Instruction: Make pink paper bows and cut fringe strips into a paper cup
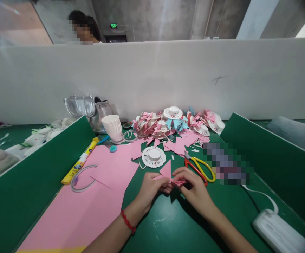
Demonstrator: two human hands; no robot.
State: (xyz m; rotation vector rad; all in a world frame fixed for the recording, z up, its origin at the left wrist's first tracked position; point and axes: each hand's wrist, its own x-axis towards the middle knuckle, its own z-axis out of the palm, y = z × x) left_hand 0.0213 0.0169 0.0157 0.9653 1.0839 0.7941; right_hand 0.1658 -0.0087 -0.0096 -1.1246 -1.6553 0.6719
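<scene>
Between my two hands is a small piece of folded pink paper (pixel 166 170), held above the green table. My left hand (pixel 152 186) pinches its left side, the thumb on top. Closed on the right side of the same paper are the fingers of my right hand (pixel 190 181). Just beyond lies a white paper hat shape (pixel 154 157) with a slit, scalloped brim. Scissors (pixel 201 168) with one red and one yellow handle rest beside my right hand. A large pink paper sheet (pixel 97 203) covers the table to the left.
A heap of finished-looking paper hats with bows (pixel 163 123) stands at the back. Stacked paper cups (pixel 112 127), a silver bag (pixel 81 105), a yellow glue tube (pixel 80 161) and a grey ring (pixel 75 184) are left. A white power strip (pixel 279 228) lies right. Green dividers (pixel 273 151) flank the table.
</scene>
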